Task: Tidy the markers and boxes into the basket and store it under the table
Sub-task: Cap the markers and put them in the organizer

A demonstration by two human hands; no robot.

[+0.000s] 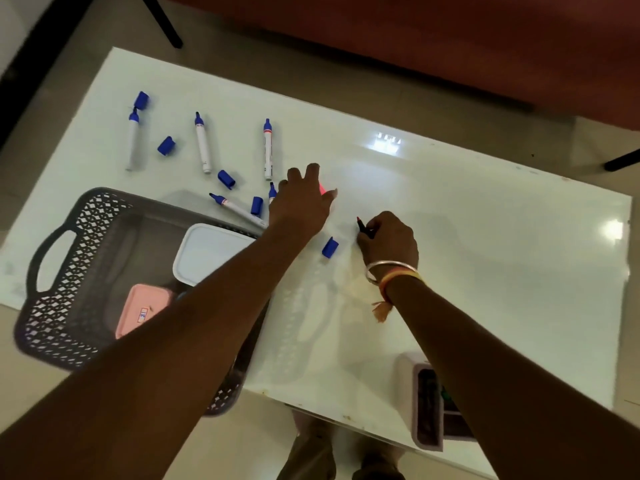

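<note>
The capping step was in hand. Near the middle of the table, the right hand gripped a red marker in curled fingers, its bare tip pointing toward the far edge. The left hand was just beyond it, fingers bent down over a red cap that showed between thumb and forefinger. I could not tell whether it had pinched the cap or only touched it. One blue cap lay just beside the right hand, between it and the left forearm.

Toward the far left corner, five blue markers lay scattered and uncapped, one half hidden behind the left hand. Four loose caps lay among them.

The basket stood at the near left corner and seemed to overhang the near edge. A white box and a pink box were already inside it. An open box sat at the near edge on the right, with what looked like markers in it, though they were too dim to be sure.

The task looked less than half done. The next move called for lifting the red cap, lining its mouth up with the marker's tip and pressing until it seated, while the right hand held the barrel steady. After that each blue marker would need a cap, then a place in the basket. The open box would follow them in, and the basket would go under the table last.
</note>
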